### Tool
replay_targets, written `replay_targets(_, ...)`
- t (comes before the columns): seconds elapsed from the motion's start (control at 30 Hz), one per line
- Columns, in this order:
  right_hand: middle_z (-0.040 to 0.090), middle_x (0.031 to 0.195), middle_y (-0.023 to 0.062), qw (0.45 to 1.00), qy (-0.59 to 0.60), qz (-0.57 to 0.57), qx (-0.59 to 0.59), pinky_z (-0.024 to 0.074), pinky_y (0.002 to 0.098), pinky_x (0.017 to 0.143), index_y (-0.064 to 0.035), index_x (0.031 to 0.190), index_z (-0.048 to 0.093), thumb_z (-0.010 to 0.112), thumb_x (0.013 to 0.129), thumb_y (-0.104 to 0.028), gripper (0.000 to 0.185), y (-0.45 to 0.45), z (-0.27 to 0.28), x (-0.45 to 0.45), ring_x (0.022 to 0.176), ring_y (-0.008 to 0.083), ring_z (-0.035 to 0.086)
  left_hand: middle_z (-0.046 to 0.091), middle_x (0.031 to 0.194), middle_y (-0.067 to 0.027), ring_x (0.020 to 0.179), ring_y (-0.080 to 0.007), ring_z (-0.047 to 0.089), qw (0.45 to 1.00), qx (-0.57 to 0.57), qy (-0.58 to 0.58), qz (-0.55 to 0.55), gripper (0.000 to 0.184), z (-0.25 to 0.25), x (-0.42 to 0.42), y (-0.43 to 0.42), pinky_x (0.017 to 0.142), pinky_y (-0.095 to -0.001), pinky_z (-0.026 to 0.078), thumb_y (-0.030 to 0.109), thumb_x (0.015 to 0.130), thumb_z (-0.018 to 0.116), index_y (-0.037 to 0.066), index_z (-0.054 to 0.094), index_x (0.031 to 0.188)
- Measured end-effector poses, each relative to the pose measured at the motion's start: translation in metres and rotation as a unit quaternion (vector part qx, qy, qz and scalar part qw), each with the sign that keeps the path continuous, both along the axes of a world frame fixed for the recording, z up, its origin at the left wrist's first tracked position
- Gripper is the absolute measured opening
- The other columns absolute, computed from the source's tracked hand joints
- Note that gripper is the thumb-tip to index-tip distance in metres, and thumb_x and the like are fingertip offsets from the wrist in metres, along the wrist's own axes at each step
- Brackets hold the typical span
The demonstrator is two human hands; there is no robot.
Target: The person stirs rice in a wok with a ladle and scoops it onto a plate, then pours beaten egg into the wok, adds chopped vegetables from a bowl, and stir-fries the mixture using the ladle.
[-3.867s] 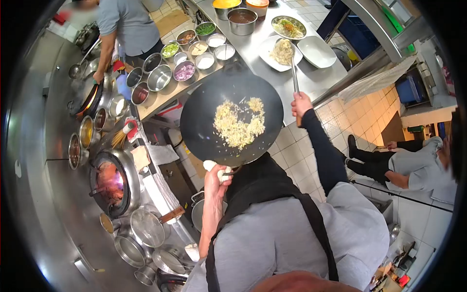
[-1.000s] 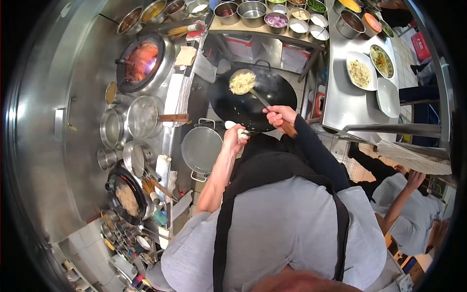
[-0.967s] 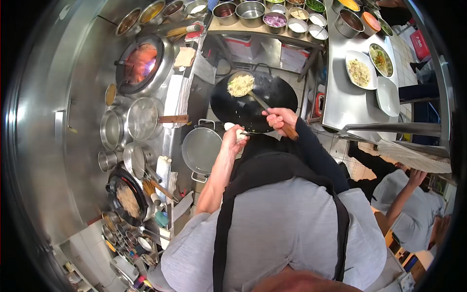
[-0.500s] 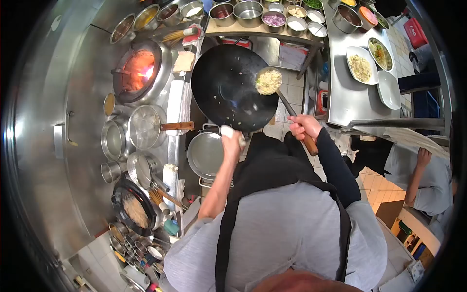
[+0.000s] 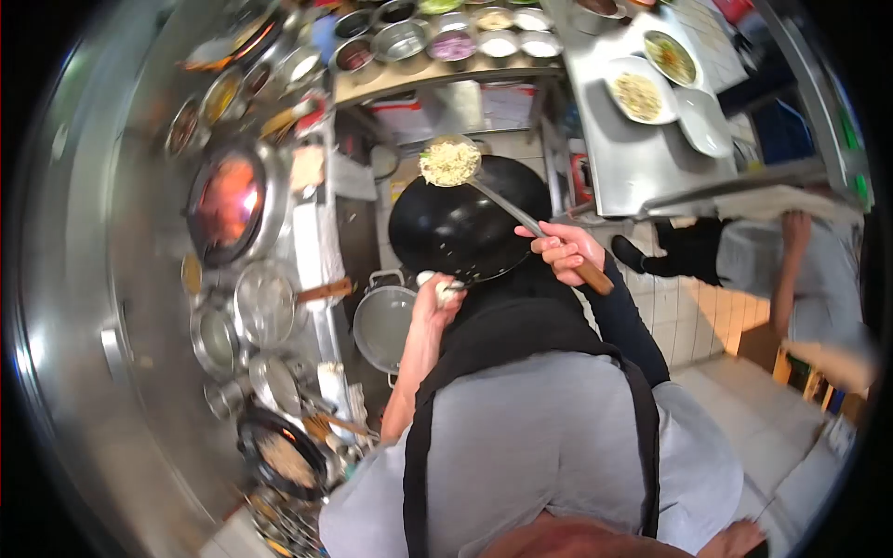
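A black wok (image 5: 470,219) hangs tilted in front of my body, with a few grains left on its inside. My left hand (image 5: 439,296) is closed round the wok's handle with a white cloth. A ladle (image 5: 507,206) with a wooden grip is held in my right hand (image 5: 564,251); its bowl, heaped with fried rice (image 5: 449,163), is over the wok's far left edge. On the steel counter at the right stands a white dish (image 5: 640,90) that holds rice. An oval dish of vegetables (image 5: 672,59) and a white dish (image 5: 704,121) are beside it.
A lit burner (image 5: 228,200) glows at the left, with strainers (image 5: 265,302) and pots below it. A large two-handled pot (image 5: 383,327) is left of my body. Ingredient bowls (image 5: 453,46) line the far shelf. Another person (image 5: 800,270) is at the right.
The ladle of rice has moved left across the wok, and the wok has swung lower and to the right. My view has shifted. Earlier, more rice lay in the wok.
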State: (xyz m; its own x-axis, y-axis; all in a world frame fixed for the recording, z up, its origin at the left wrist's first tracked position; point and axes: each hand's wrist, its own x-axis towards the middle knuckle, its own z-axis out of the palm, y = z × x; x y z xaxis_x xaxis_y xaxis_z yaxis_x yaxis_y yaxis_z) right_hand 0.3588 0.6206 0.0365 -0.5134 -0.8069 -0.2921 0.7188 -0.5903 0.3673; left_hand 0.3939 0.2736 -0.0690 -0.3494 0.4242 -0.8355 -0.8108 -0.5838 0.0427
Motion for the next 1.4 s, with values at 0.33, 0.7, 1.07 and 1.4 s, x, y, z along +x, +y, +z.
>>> replay_targets(0.33,0.049,0.070,0.0034,0.579,0.101,-0.154,0.794,0.0379,0.0287,0.034,-0.0019,0.131,0.047,0.054,0.105,-0.030,0.039,0.132,0.052,-0.031,0.044,0.0095,0.042,0.065,0.078,-0.0221,0.053,-0.0252,0.060,0.978,-0.151,0.077,0.118,0.013,0.075,-0.051,-0.037,0.034,-0.0235,0.039,0.009,0.087,0.063,0.002,0.055,0.093)
replay_targets(0.7,0.047,0.067,0.0016,0.621,0.021,-0.193,0.759,0.0351,0.0309,0.031,-0.0114,0.110,0.050,0.055,0.104,-0.026,0.017,0.196,-0.015,-0.061,0.039,0.0108,0.039,0.047,0.067,-0.0102,0.046,-0.0156,0.042,0.945,-0.047,0.112,0.305,0.040,0.130,-0.134,-0.146,0.039,-0.0258,0.035,0.017,0.090,0.060,-0.018,0.045,0.103)
replay_targets(1.07,0.064,0.104,0.0371,0.107,0.039,0.052,0.992,0.0503,0.0568,0.080,-0.0055,0.146,0.040,0.058,0.097,-0.022,0.054,0.148,-0.035,-0.077,0.087,0.0539,0.064,0.050,0.087,-0.0170,0.055,-0.0157,0.043,0.881,-0.120,0.128,0.439,0.031,0.079,-0.211,-0.331,0.043,-0.0271,0.037,0.012,0.090,0.061,-0.012,0.045,0.101)
replay_targets(1.4,0.041,0.075,0.0002,0.886,0.141,-0.360,0.255,0.0318,0.0226,0.030,-0.0102,0.153,0.038,0.038,0.111,-0.022,0.044,0.021,-0.019,-0.136,0.043,0.0057,0.036,0.060,0.070,-0.0123,0.062,-0.0287,0.062,0.808,-0.275,0.172,0.491,0.014,0.054,-0.253,-0.343,0.060,-0.0358,0.056,0.012,0.090,0.061,-0.001,0.058,0.084)
